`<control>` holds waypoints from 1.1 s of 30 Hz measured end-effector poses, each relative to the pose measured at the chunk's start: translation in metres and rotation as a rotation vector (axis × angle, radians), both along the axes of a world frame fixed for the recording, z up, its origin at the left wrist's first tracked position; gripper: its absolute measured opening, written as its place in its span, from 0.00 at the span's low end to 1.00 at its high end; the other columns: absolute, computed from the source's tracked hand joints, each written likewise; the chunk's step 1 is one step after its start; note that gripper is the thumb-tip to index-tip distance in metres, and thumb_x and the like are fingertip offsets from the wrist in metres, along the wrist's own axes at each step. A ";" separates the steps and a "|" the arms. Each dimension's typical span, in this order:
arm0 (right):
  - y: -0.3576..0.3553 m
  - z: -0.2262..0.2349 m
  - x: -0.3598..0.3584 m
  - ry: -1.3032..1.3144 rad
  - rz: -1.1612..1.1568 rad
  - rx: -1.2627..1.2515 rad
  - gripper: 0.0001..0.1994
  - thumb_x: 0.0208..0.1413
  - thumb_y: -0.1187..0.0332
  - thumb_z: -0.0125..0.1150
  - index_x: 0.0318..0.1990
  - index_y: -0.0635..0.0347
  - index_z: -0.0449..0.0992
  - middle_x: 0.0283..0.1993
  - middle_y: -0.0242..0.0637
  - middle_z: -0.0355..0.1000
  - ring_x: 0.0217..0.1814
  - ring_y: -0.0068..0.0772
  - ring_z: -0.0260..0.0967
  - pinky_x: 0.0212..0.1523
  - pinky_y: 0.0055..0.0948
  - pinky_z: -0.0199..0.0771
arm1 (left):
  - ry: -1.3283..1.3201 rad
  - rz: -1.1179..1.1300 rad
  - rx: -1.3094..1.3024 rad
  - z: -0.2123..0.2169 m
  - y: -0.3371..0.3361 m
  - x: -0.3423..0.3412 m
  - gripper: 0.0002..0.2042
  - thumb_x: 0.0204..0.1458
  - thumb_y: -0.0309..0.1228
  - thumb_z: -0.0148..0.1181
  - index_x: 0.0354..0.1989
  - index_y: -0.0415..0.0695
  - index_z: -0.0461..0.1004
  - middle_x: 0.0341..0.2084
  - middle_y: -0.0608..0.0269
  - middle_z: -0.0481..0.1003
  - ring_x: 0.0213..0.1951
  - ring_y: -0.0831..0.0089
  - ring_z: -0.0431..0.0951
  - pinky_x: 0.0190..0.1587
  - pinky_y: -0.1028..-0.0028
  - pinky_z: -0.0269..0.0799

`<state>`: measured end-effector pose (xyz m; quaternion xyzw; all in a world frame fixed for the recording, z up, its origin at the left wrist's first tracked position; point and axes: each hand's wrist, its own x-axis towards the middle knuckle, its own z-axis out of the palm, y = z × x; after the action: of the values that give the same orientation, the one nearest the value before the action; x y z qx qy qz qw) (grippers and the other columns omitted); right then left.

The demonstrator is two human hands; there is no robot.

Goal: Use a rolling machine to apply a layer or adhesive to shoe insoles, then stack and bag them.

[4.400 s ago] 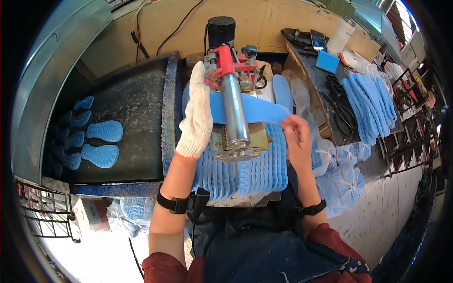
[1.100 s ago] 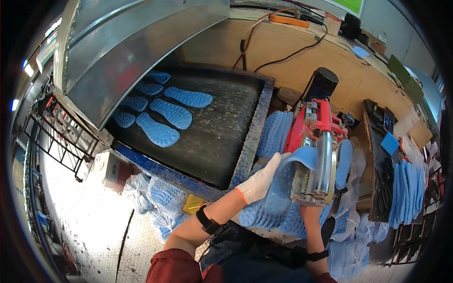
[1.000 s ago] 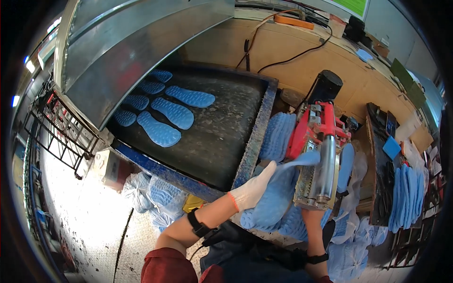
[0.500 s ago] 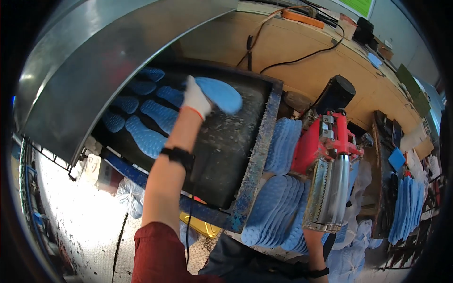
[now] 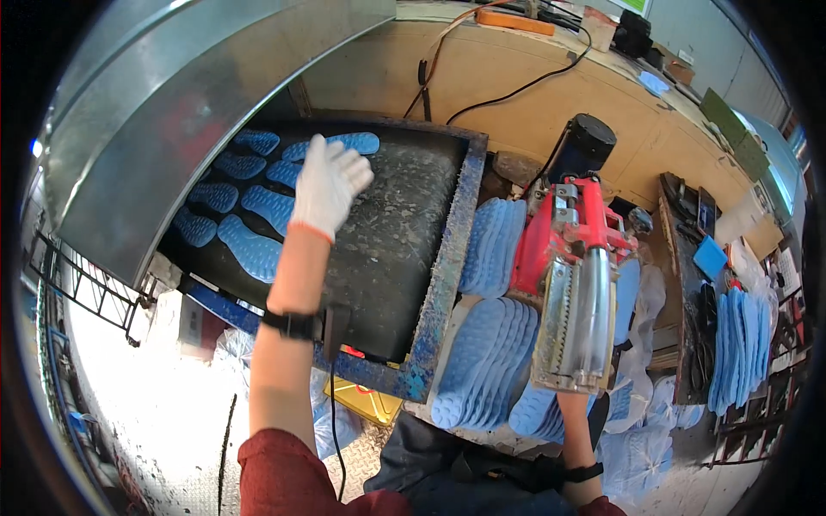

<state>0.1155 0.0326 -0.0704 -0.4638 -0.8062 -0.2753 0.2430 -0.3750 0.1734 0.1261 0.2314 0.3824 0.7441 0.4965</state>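
Observation:
My left hand (image 5: 327,182), in a white glove with an orange cuff, hangs over a black conveyor belt (image 5: 387,241) with its fingers spread and nothing in them. Just beyond the fingertips a blue dimpled insole (image 5: 357,142) lies flat on the belt. Several more blue insoles (image 5: 251,249) lie in rows to the left, some partly under a metal hood. My right hand (image 5: 571,402) is at the near end of a red roller machine (image 5: 578,318); the roller end hides its fingers, so whether it grips anything does not show.
Stacks of blue insoles (image 5: 482,361) stand between the belt frame (image 5: 443,297) and the roller machine. A metal hood (image 5: 198,112) covers the belt's left end. A black motor (image 5: 583,148) sits behind the machine. More insoles (image 5: 742,348) stand upright on a rack at right.
My left hand has let go of the insole, which now lies flat at the belt's far side, and has drawn back slightly with fingers spread. My right hand stays by the roller machine.

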 end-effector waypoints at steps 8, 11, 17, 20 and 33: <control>-0.011 0.087 0.010 1.886 0.177 -0.746 0.24 0.59 0.70 0.54 0.62 0.64 0.58 0.55 0.37 0.66 0.56 0.31 0.63 0.57 0.28 0.60 | 0.065 -0.255 -0.124 -0.008 -0.154 0.136 0.30 0.63 0.50 0.35 0.58 0.32 0.59 0.44 0.44 0.71 0.43 0.55 0.75 0.47 0.63 0.72; -0.002 0.098 0.023 1.801 0.216 -0.659 0.23 0.60 0.69 0.54 0.61 0.66 0.59 0.58 0.39 0.64 0.58 0.31 0.61 0.59 0.29 0.58 | 0.028 -0.222 -0.060 -0.014 -0.181 0.155 0.31 0.62 0.52 0.37 0.57 0.32 0.60 0.42 0.45 0.72 0.41 0.57 0.76 0.44 0.63 0.73; 0.016 0.128 0.036 0.818 0.151 -0.245 0.27 0.51 0.87 0.45 0.56 0.50 0.70 0.49 0.46 0.66 0.49 0.46 0.64 0.52 0.33 0.64 | 0.135 -0.269 0.039 -0.007 -0.186 0.201 0.32 0.62 0.53 0.36 0.60 0.33 0.57 0.47 0.45 0.70 0.46 0.58 0.74 0.48 0.62 0.71; 0.019 0.132 0.037 0.746 0.157 -0.343 0.27 0.50 0.87 0.48 0.56 0.50 0.71 0.52 0.45 0.66 0.51 0.45 0.65 0.53 0.35 0.64 | 0.166 -0.290 0.135 0.003 -0.177 0.234 0.34 0.61 0.54 0.35 0.64 0.35 0.53 0.55 0.44 0.65 0.54 0.57 0.69 0.54 0.61 0.67; -0.001 0.095 0.034 1.034 0.026 -0.440 0.26 0.50 0.75 0.61 0.58 0.58 0.64 0.52 0.44 0.68 0.53 0.38 0.67 0.49 0.32 0.69 | 0.549 -0.422 0.304 -0.013 -0.104 0.274 0.35 0.62 0.57 0.28 0.69 0.42 0.42 0.66 0.47 0.48 0.67 0.57 0.47 0.67 0.61 0.44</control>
<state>0.1495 0.0312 0.0248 -0.5682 -0.6264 0.1653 0.5074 -0.1011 0.0698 0.1135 0.5670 0.3300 0.5840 0.4780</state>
